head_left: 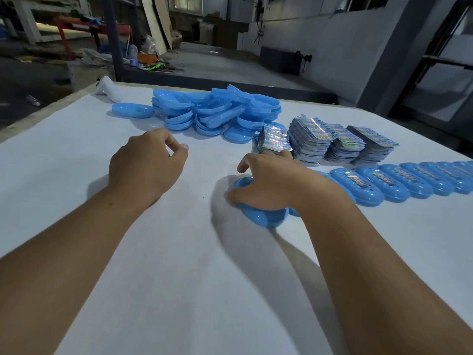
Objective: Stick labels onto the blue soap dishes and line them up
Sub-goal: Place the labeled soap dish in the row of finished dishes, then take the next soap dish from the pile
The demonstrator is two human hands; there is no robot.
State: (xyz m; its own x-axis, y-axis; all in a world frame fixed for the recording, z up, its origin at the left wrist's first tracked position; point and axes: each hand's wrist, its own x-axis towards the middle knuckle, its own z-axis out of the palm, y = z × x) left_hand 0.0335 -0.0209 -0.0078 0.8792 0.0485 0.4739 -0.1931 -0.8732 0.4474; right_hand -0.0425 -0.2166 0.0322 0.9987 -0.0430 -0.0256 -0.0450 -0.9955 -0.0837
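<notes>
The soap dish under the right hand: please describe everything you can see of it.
The soap dish is a blue, glossy oval that looks like plastic. It lies on the white table, at the near end of the labelled row. The right hand covers its top and grips it, so any label is hidden.
</notes>
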